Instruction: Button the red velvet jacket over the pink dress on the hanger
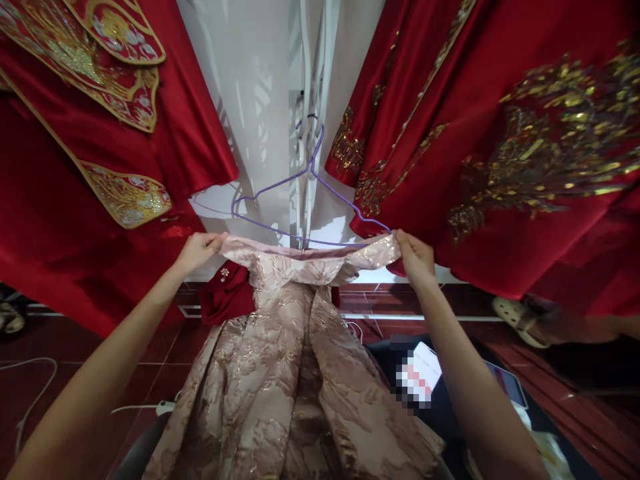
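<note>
A pale pink brocade dress [280,333] with a gold sheen hangs down toward me, its off-shoulder neckline stretched sideways. My left hand [203,252] pinches the left end of that neckline. At the opposite end, my right hand [416,257] grips the other shoulder band. Just behind the top edge is a purple wire hanger [280,181], its hook up near a white metal rack post [310,67]. The hanger's right corner comes close to my right fingers; whether it touches them or the dress I cannot tell.
Red satin gowns with gold embroidery hang at left [200,120] and right [480,253]. Dark red cloth [227,293] shows behind the dress. At lower right lie a lit phone [425,370] and a second device [507,383]. A foot in a beige clog [520,323] is at right; a white cable [50,363] crosses the tiled floor.
</note>
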The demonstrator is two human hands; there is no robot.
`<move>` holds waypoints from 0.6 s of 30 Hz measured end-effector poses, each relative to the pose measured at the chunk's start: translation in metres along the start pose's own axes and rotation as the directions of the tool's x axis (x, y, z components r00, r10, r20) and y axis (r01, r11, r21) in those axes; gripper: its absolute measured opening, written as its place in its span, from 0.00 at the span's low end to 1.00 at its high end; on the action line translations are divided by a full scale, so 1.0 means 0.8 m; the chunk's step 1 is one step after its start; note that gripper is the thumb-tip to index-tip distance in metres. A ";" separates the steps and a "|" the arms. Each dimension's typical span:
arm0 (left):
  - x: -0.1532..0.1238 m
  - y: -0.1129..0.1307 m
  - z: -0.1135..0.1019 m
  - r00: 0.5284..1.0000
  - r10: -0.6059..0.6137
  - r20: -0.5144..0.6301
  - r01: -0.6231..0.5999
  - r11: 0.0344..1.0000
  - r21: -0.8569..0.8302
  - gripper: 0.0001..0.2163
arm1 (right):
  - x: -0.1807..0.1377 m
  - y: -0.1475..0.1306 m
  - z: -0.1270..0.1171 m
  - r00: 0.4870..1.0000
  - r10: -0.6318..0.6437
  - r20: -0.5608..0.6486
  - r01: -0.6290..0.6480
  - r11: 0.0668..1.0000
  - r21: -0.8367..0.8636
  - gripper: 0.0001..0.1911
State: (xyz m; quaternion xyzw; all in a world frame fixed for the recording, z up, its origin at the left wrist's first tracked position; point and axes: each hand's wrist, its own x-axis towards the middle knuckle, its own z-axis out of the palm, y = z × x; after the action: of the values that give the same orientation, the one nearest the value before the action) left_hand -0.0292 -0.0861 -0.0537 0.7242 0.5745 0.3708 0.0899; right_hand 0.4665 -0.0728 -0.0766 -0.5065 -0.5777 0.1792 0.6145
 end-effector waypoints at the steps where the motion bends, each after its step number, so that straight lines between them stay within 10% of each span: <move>1: -0.010 0.003 0.002 0.999 0.003 0.039 -0.004 1.000 0.025 0.21 | -0.014 0.006 -0.004 1.000 -0.003 -0.017 0.002 0.998 -0.056 0.20; 6: -0.021 0.078 0.026 0.962 0.250 0.108 -0.258 0.964 0.071 0.17 | -0.076 -0.001 -0.012 0.977 -0.068 0.203 0.135 0.932 -0.336 0.19; 10: 0.004 0.151 0.072 0.811 0.578 0.088 -0.583 0.812 0.037 0.14 | -0.084 -0.046 0.005 0.898 -0.195 0.395 0.341 0.875 -0.343 0.16; 13: 0.018 0.178 0.112 0.736 0.654 0.173 -0.672 0.736 0.077 0.13 | -0.070 -0.060 0.013 0.911 -0.259 0.319 0.363 0.873 -0.326 0.15; 18: 0.005 0.186 0.139 0.765 0.610 0.206 -0.644 0.736 0.211 0.16 | -0.047 -0.039 -0.002 0.987 -0.153 -0.054 0.135 0.957 -0.258 0.18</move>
State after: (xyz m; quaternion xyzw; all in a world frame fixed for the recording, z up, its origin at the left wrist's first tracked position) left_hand 0.1559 -0.0978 -0.0479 0.9019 0.3346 0.2525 -0.1046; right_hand 0.4461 -0.1169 -0.0700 -0.5438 -0.6083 0.0399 0.5768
